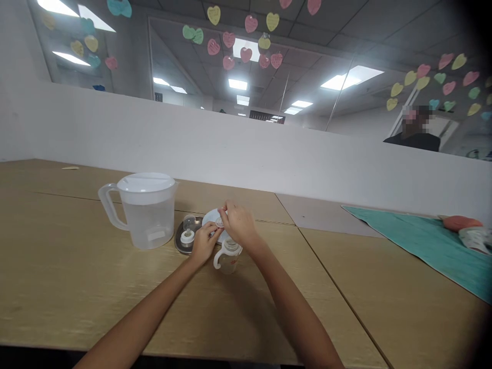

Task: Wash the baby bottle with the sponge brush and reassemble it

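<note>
My left hand (203, 245) and my right hand (239, 224) meet above a pale round plate or lid (210, 217). The fingers of both are closed on a small clear round piece (219, 222), whose exact kind I cannot make out. Just below my right hand a clear baby bottle (229, 261) with a white handle stands upright, its threaded mouth uncovered. Left of my left hand lies a metal tray (180, 247). On it are a white bottle collar with a nipple (187, 237) and a clear domed cap (189, 221).
A large translucent pitcher (150, 218) with a white lid stands left of the tray. A green cloth (415, 238) lies at the right, with a reddish object (461, 223) on it. A white wall (230, 148) bounds the table (96, 287); a person (415, 136) shows beyond the glass.
</note>
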The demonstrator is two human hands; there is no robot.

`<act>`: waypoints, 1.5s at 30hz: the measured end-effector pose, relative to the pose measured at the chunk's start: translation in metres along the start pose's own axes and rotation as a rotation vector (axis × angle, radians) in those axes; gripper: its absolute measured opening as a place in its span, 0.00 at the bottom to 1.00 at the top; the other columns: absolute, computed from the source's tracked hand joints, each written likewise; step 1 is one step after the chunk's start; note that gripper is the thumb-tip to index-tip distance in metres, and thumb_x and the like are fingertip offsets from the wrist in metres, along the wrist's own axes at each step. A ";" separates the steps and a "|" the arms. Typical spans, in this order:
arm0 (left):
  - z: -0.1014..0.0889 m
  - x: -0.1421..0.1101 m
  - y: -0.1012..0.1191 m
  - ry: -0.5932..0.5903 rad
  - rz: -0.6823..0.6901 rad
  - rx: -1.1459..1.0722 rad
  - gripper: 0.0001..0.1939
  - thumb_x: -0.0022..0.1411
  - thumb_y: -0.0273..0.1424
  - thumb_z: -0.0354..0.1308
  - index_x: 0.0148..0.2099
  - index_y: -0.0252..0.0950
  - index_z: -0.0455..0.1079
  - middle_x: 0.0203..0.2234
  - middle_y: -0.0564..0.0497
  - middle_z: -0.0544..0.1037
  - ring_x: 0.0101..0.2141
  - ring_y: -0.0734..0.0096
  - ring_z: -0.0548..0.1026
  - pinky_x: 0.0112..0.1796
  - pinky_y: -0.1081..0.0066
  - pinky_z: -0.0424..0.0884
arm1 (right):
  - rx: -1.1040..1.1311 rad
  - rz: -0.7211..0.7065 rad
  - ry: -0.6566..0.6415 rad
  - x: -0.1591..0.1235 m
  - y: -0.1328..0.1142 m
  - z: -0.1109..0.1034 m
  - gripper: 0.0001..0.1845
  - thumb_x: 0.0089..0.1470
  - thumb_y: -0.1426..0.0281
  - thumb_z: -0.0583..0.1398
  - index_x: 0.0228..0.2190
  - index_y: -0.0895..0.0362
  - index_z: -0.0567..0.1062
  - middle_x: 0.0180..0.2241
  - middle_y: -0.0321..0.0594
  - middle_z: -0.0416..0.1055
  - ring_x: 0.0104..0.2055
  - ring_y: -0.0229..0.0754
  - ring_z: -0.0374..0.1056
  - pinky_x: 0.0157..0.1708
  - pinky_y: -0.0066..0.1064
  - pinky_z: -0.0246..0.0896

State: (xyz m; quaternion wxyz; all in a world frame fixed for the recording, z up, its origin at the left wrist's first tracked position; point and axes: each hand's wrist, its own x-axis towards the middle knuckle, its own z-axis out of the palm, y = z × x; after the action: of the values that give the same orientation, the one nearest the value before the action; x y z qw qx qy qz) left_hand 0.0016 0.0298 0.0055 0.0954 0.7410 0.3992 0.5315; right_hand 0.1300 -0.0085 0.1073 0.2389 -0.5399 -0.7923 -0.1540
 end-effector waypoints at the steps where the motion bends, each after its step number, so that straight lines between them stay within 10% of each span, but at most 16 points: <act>1: 0.000 0.000 0.000 -0.004 0.000 0.010 0.16 0.61 0.39 0.49 0.28 0.36 0.71 0.28 0.51 0.73 0.30 0.71 0.69 0.33 0.72 0.63 | 0.015 -0.012 -0.028 0.001 0.001 0.003 0.19 0.62 0.61 0.43 0.39 0.57 0.68 0.39 0.44 0.70 0.38 0.40 0.67 0.34 0.28 0.57; 17: 0.005 -0.001 -0.007 -0.075 0.042 0.071 0.17 0.62 0.39 0.48 0.32 0.36 0.74 0.28 0.49 0.76 0.30 0.69 0.71 0.34 0.70 0.63 | 0.315 -0.064 -0.136 0.008 0.023 0.013 0.20 0.60 0.62 0.48 0.31 0.57 0.76 0.30 0.38 0.74 0.32 0.34 0.66 0.29 0.23 0.51; 28: 0.005 0.012 0.007 0.000 0.032 -0.054 0.15 0.61 0.39 0.50 0.35 0.37 0.74 0.31 0.49 0.75 0.35 0.68 0.71 0.38 0.69 0.64 | 0.690 0.088 0.271 0.002 0.040 -0.034 0.24 0.58 0.57 0.48 0.26 0.59 0.76 0.22 0.36 0.70 0.25 0.34 0.65 0.27 0.22 0.55; 40: -0.009 0.008 -0.010 -0.090 0.164 0.304 0.15 0.62 0.40 0.49 0.33 0.40 0.75 0.30 0.50 0.77 0.34 0.65 0.70 0.38 0.65 0.60 | 1.030 0.339 0.746 -0.008 0.076 -0.064 0.23 0.53 0.51 0.50 0.23 0.59 0.68 0.16 0.31 0.61 0.18 0.31 0.60 0.16 0.21 0.57; 45: -0.009 0.007 -0.011 -0.039 0.124 0.291 0.16 0.62 0.40 0.47 0.36 0.39 0.74 0.31 0.50 0.77 0.35 0.66 0.70 0.38 0.66 0.61 | 1.082 0.449 0.453 0.006 0.110 -0.017 0.19 0.50 0.57 0.56 0.24 0.61 0.71 0.18 0.36 0.67 0.19 0.32 0.63 0.14 0.21 0.58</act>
State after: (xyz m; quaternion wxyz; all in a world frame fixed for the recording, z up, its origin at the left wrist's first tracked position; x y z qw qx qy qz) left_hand -0.0106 0.0395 0.0086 -0.0383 0.7804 0.4234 0.4586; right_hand 0.2337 0.0279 0.1234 0.6668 -0.4496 -0.5551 0.2123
